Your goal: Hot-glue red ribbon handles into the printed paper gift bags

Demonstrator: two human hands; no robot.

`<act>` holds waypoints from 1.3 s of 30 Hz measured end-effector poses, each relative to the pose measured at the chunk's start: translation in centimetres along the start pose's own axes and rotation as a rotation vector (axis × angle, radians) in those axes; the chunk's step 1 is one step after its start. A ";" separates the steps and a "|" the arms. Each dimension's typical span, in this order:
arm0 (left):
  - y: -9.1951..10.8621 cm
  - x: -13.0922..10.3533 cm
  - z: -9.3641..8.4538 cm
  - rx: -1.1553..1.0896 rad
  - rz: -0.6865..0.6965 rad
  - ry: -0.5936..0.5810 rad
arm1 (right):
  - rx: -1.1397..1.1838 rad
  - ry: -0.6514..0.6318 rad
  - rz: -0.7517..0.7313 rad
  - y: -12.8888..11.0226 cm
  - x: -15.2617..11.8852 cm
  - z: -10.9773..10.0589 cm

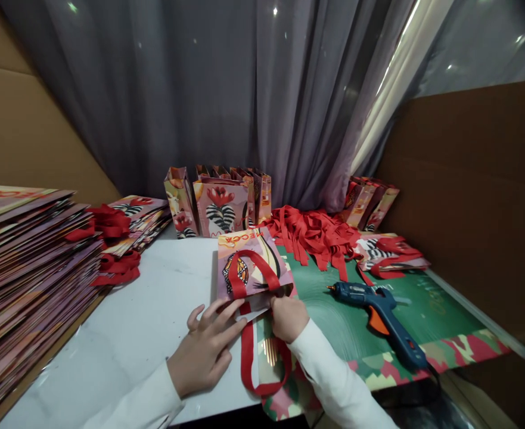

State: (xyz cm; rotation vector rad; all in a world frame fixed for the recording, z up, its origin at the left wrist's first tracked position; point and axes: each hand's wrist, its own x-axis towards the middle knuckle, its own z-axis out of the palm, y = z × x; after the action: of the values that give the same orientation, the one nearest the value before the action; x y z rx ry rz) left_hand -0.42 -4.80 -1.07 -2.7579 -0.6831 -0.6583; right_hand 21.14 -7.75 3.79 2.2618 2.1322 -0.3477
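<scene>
A paper gift bag (253,256) printed with a butterfly and the word MECCA lies on its side, its mouth toward me. One red ribbon handle (254,257) curves over its upper face; another ribbon handle (249,363) loops down toward the table's front edge. My left hand (206,345) is spread open, its fingertips resting at the left part of the bag's mouth. At the right corner of the mouth, my right hand (289,316) is closed in a fist; its fingertips, and whatever they pinch, are hidden.
A blue glue gun (378,313) lies on a green printed sheet (320,304) at the right. Behind are a heap of red ribbons (313,235) and several upright bags (224,205). Tall stacks of flat bags (25,274) fill the left side. Cardboard walls (477,179) flank the table.
</scene>
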 end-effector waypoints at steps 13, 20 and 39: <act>-0.4 0.4 -0.1 -0.105 0.023 -0.071 | 0.413 0.457 0.084 5.9 -5.9 2.7; -0.7 0.3 0.1 -0.107 0.037 -0.054 | 0.010 0.715 0.729 12.8 -8.6 3.1; -0.5 0.2 0.2 -0.165 -0.003 -0.119 | 0.691 0.340 0.600 21.3 -12.3 -0.3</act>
State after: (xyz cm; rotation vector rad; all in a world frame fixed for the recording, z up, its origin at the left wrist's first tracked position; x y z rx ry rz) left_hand -0.46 -4.20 -1.08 -2.9682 -0.6867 -0.5781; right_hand 41.68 -21.36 3.18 3.4044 1.4239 -0.8136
